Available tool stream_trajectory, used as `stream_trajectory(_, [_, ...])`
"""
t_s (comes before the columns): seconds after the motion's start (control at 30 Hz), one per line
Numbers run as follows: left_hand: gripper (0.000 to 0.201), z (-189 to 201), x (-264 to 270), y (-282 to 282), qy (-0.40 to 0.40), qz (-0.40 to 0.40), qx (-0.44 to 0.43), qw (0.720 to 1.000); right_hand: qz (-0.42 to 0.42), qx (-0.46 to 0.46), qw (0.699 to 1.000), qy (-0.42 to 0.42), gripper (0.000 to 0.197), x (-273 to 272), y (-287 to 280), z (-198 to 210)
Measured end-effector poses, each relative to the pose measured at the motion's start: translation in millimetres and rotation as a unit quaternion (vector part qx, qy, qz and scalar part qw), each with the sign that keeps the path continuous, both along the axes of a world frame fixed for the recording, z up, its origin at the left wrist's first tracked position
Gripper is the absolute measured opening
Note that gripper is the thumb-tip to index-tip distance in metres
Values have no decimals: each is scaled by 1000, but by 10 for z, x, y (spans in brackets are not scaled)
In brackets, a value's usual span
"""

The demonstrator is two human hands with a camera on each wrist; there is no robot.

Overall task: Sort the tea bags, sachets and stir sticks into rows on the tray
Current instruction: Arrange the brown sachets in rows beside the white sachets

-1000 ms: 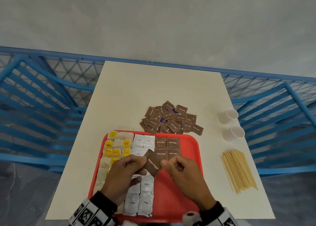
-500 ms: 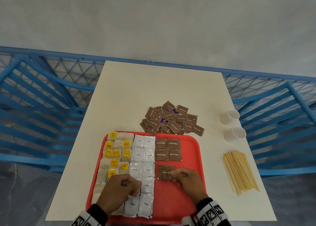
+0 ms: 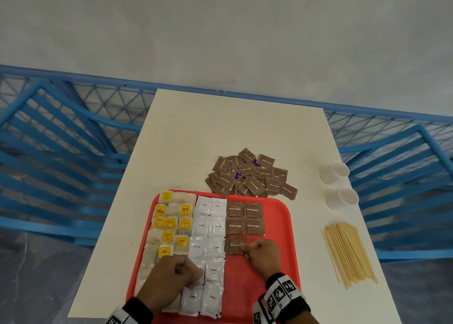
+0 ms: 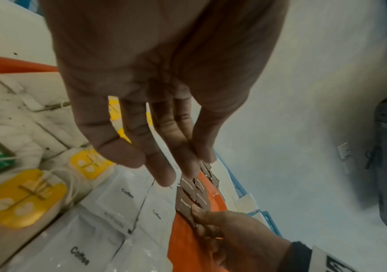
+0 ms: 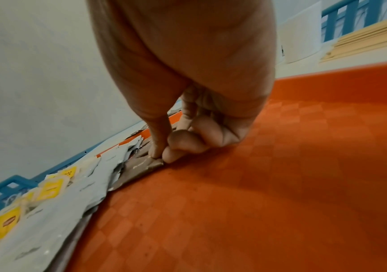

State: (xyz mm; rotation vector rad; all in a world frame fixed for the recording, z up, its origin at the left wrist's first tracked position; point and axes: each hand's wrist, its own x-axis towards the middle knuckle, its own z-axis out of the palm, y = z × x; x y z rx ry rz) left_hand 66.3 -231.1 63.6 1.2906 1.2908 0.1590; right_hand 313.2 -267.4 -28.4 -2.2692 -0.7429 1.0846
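On the red tray (image 3: 282, 225) lie tea bags (image 3: 171, 223) at the left, white coffee sachets (image 3: 208, 225) in the middle and two pairs of brown sugar sachets (image 3: 244, 217) at the right. My right hand (image 3: 245, 249) pinches one more brown sugar sachet (image 3: 232, 245) by its right edge; it lies flat just below those pairs. The right wrist view shows thumb and forefinger of the right hand (image 5: 162, 154) nipping the sachet (image 5: 141, 167). My left hand (image 3: 193, 272) hovers over the coffee sachets, its fingers (image 4: 164, 176) relaxed and holding nothing.
A loose pile of brown sachets (image 3: 250, 174) sits on the table beyond the tray. Two white cups (image 3: 335, 171) and a bundle of wooden stir sticks (image 3: 348, 252) lie to the right. Blue railings surround the table (image 3: 220, 127).
Both hands held the brown sachet above the tray a second ago. The right hand has since lowered it onto the tray; the left hand let go and drew back left over the white sachets.
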Motion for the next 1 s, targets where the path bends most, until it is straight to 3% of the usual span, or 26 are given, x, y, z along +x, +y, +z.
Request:
stream_trajectory(0.13, [17, -24, -2, 15, -9, -3, -8, 1000, -10, -9, 999, -39, 36, -26, 5, 93])
stream_trajectory(0.43, [22, 7, -23, 138, -23, 7, -15, 1000, 57, 8, 997, -57, 29, 46, 311, 423])
stream_trajectory(0.57, [25, 100, 53, 340, -1, -10, 60, 998, 124, 27, 983, -133, 23, 389, 877, 777])
stream_trajectory(0.67, [22, 104, 207, 612, 44, -53, 141, 988, 140, 17, 975, -171, 14, 623, 1252, 756])
stream_trajectory(0.73, [20, 87, 359, 849, 91, -96, 184, 974, 204, 6, 958, -203, 6, 713, 1415, 696])
stream_trajectory(0.83, [19, 6, 585, 1244, 158, -136, 193, 959, 308, -31, 918, -248, 37, 797, 1577, 605])
stream_trajectory(1.0, [23, -211, 956, 1756, 203, -94, 174, 959, 303, -86, 921, -227, 66, 838, 1709, 348])
